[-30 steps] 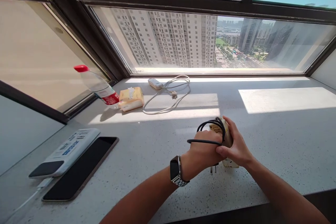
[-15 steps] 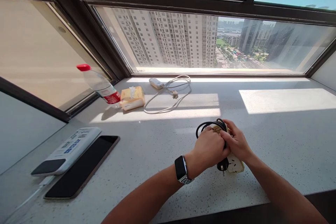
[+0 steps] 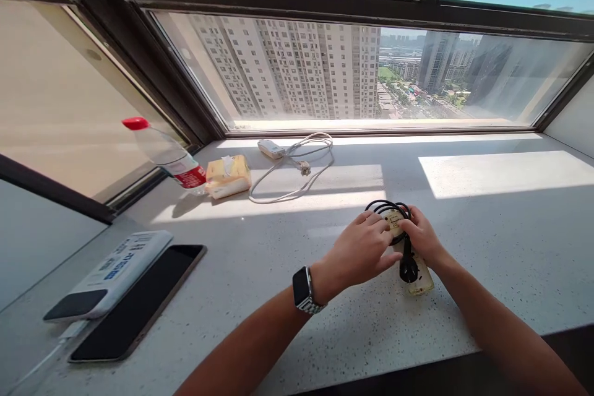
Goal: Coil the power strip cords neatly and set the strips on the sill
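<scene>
- Hands: left hand [image 3: 366, 247] and right hand [image 3: 420, 235] both grip the cream power strip wound in black cord [image 3: 401, 241] on the speckled white bench [image 3: 260, 260].

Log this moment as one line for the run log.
left hand: on power strip | right hand: gripping power strip | black cord: coiled around strip | plug: on top | surface: windowsill counter
</scene>
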